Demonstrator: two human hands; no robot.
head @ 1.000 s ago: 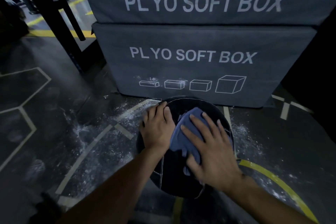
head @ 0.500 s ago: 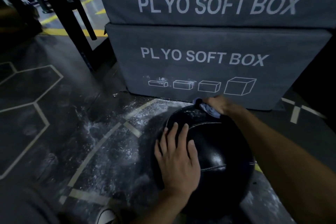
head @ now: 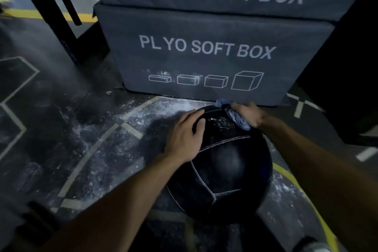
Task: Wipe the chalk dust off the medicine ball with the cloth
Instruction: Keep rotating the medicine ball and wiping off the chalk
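A gym: stacked plyo soft boxes [head: 204, 47], chalk-dusted marked floor [head: 81, 129].

The floor [head: 61, 120] is dark, with pale lines and a yellow curved line [head: 302, 196] painted on it. White chalk dust [head: 143, 116] is spread over it. A black ball [head: 225, 170] sits on it — just in front of two stacked grey boxes [head: 204, 57].

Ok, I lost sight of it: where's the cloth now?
In the head view, the cloth is bunched under the right hand on the medicine ball's far upper right, near the lower plyo box.
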